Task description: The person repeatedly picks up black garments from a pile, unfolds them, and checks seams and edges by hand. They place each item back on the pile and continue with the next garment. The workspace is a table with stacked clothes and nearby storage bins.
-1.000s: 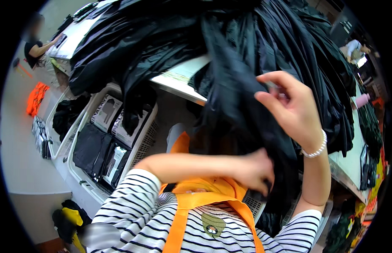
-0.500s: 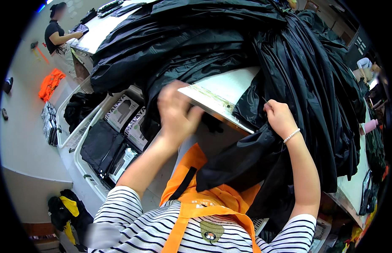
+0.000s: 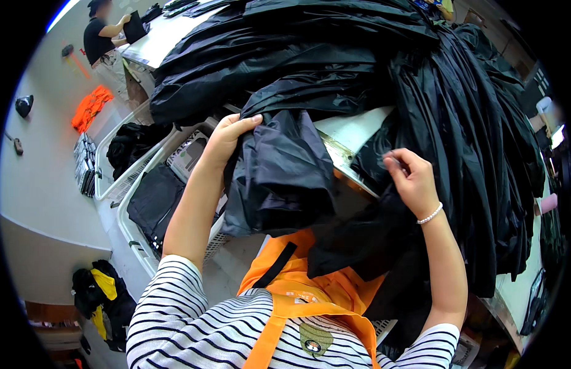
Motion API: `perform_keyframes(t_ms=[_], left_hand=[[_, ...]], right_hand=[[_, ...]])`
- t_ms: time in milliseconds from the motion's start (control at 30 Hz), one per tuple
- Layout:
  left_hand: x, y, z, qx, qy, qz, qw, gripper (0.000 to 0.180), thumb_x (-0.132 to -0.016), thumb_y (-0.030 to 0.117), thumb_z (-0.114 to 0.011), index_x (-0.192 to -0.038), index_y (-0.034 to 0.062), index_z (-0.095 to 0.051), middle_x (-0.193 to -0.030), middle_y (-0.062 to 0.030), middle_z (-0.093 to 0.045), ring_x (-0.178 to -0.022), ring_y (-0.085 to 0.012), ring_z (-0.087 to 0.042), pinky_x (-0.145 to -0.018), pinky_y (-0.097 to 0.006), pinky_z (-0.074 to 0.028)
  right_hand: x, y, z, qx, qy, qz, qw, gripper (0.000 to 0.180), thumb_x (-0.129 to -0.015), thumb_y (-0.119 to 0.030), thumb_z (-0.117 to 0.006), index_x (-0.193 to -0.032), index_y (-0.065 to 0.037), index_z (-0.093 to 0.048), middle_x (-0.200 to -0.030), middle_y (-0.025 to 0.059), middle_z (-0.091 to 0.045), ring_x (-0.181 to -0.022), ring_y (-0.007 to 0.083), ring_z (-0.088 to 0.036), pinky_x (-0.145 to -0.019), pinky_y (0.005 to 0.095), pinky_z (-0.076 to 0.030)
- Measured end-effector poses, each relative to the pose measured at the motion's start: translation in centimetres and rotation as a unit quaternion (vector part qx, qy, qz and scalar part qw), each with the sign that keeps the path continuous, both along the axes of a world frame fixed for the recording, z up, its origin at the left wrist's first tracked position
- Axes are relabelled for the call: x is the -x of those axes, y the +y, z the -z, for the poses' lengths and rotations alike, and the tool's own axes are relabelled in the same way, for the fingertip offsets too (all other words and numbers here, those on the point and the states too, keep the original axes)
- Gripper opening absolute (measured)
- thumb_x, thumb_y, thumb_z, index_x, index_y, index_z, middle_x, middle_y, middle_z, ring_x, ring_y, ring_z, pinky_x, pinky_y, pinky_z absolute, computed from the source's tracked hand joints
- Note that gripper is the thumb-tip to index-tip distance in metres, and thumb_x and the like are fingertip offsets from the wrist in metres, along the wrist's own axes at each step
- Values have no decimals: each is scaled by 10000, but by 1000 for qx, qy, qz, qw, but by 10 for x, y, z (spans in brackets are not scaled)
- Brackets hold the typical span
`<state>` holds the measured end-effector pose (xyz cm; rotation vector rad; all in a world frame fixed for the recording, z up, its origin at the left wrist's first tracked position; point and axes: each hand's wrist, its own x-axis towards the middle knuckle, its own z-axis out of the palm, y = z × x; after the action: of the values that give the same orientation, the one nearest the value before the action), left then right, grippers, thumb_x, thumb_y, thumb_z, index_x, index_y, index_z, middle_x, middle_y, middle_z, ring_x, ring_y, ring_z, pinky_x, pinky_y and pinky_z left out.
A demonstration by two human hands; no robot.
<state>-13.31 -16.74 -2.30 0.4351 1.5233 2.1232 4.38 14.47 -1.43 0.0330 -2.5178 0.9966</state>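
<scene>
A large heap of shiny black fabric covers the white table before me. My left hand is closed on the edge of a black fabric piece, thumb on top, and the piece hangs down over the table's front edge. My right hand is raised in front of the fabric on the right, thumb and fingers pinched together. Something small may be between those fingertips, too blurred to name. More black fabric drapes below this hand across my orange apron.
White plastic baskets with black folded items stand on the floor at left. Beyond them lie an orange pile and a stack of packed goods. A person handles a dark piece at the table's far left. Black-and-yellow clothing lies lower left.
My left hand has gone from a blurred, spread reach at the table edge to gripping a black fabric piece, now lifted over that edge. My right hand stays about where it was.
</scene>
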Motion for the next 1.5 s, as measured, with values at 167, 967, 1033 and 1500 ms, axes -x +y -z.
perform_keyframes(t_ms=[167,967,1033,1500], left_hand=[[-25,26,-12,-4,14,4,1000,161,-845,147,-683,-876,-11,-671,-789,-27,-678,-636,-86,-633,-609,-208,-509],[-150,86,-45,250,631,95,728,439,-709,195,-771,-1078,11,-618,-1112,-133,-593,-1015,-303,-581,-855,-367,-487],[-135,84,-35,191,548,157,799,355,-747,124,-738,-1061,-7,-636,-1068,-146,-627,-964,-302,-621,-836,-344,-502],[-113,80,-29,95,163,205,960,240,-913,185,-626,-921,-48,-679,-786,28,-637,-730,-25,-542,-672,-191,-452]], right_hand=[[-22,-48,-48,83,1,-178,980,745,-674,-362,-850,-1257,-19,-537,-1109,75,-609,-730,42,-540,-603,199,-450],[-47,-33,-33,424,87,51,900,221,-951,-198,-596,-749,-109,-586,-581,-115,-421,-459,-22,-318,-411,177,-217],[-53,-30,-34,435,65,72,895,215,-947,-209,-603,-758,-108,-591,-575,-113,-421,-438,-19,-309,-399,175,-214],[-72,-43,-70,-39,129,-4,991,314,-778,-39,-736,-1080,-27,-647,-1080,89,-660,-568,86,-518,-518,190,-412]])
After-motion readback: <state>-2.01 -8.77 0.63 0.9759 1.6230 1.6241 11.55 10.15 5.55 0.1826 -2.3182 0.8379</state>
